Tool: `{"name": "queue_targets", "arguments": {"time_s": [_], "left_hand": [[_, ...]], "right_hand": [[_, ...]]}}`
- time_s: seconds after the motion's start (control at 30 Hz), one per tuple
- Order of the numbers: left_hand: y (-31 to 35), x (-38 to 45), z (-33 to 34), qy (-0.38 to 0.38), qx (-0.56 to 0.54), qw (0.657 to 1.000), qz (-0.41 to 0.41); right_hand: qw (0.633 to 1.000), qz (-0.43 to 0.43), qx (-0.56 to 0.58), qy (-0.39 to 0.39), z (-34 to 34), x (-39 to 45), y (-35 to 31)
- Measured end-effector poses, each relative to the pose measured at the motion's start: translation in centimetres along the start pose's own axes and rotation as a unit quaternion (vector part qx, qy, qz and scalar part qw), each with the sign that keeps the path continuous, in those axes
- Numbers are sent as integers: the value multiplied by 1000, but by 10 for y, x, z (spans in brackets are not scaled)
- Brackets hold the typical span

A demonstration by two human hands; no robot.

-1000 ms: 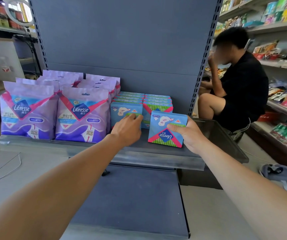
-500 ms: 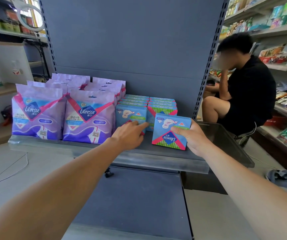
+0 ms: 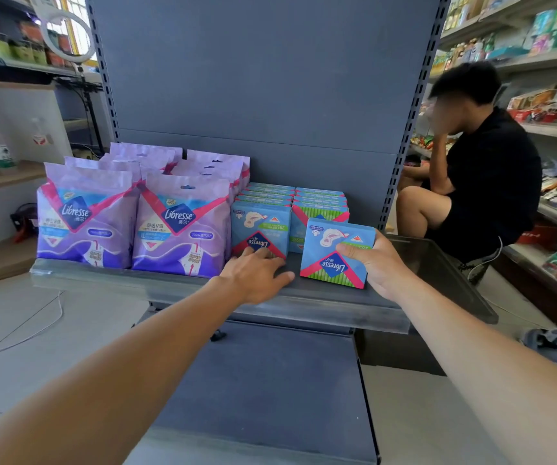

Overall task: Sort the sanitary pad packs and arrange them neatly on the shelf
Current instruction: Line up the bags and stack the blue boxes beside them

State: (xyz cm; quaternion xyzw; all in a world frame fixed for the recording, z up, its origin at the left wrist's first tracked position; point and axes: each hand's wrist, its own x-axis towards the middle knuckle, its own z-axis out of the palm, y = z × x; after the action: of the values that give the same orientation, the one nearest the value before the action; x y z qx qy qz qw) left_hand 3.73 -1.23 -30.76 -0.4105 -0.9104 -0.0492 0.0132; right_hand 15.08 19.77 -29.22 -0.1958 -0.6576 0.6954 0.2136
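Counting what's on the grey shelf [image 3: 320,302]: two rows of purple packs [image 3: 183,226] on the left, about four deep as far as I can tell, then two rows of blue packs [image 3: 259,226] running back to the panel, roughly five each. Bare shelf sits to the right of the blue rows, plus a strip along the front lip. Left hand [image 3: 253,275] lies flat, fingers straight, fingertips touching the front blue pack's lower edge. Right hand [image 3: 376,263] grips a loose blue pack [image 3: 334,253] upright, logo upside down, just in front of the right-hand blue row.
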Motion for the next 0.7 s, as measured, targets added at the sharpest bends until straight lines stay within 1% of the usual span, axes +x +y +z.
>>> {"name": "queue_targets", "arguments": {"time_s": [0.17,0.33,0.5,0.7], "left_hand": [[1,-7,4,-15,5,1000,-2],[-7,-8,1,-77,28,997,8],[-9,-10,3,-61,36,997,15],[-9,-13,3,-43,34,998,18]], "right_hand": [[1000,-11,-22,-6,-2,0,1],[991,-51,-119,13,-5,-4,8],[976,-52,-210,24,0,3,9],[932,-79,-346,71,11,17,8]]}}
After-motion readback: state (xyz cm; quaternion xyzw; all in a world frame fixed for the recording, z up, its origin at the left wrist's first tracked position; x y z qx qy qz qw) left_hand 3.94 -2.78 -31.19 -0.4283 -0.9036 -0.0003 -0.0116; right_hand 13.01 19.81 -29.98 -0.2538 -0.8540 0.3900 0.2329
